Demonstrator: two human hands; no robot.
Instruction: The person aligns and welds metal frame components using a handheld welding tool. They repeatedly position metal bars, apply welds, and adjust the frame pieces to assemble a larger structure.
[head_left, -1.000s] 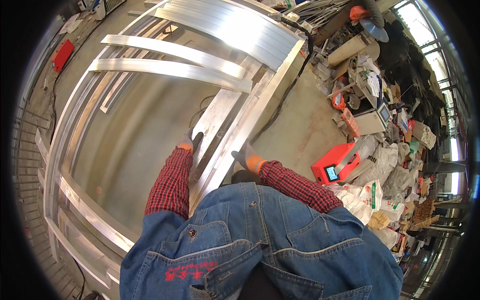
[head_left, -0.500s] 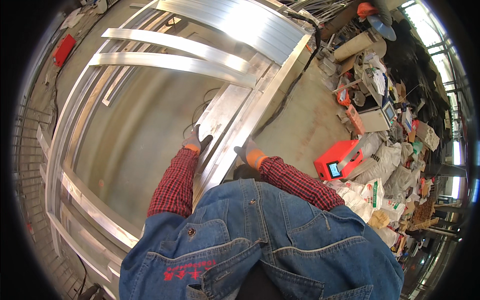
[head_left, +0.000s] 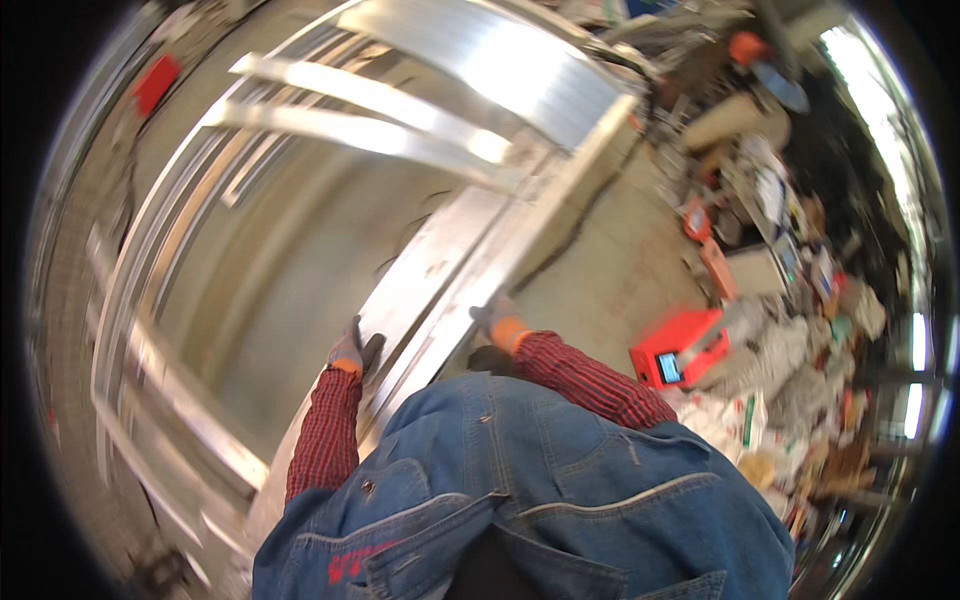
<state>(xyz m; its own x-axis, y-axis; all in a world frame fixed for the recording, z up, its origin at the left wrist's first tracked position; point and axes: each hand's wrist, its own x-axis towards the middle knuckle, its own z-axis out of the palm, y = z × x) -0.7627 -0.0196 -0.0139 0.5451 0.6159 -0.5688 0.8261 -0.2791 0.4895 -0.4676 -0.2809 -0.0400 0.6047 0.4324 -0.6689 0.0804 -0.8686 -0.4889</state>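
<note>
My left hand (head_left: 357, 352), in a grey glove with dark fingertips and an orange cuff, is closed on the left edge of a wide silvery metal bar (head_left: 432, 262). To its right, beyond a dark narrow gap, runs a long metal rail (head_left: 462, 300) of the frame. My right hand (head_left: 498, 315), gloved the same way, grips this rail's outer edge; its fingers are partly hidden and blurred. Bar and rail lie side by side, running from near my waist toward the far right corner.
Two metal crosspieces (head_left: 370, 132) and a ribbed metal panel (head_left: 490, 60) span the far end of the frame. A red machine with a small screen (head_left: 675, 352) stands on the floor to the right. Behind it lie heaped bags (head_left: 785, 350) and clutter. Another red box (head_left: 156, 85) is far left.
My left hand has slid nearer to me along the bar, exposing more of it. My right hand stays on the rail. The whole view has shifted slightly and blurred.
</note>
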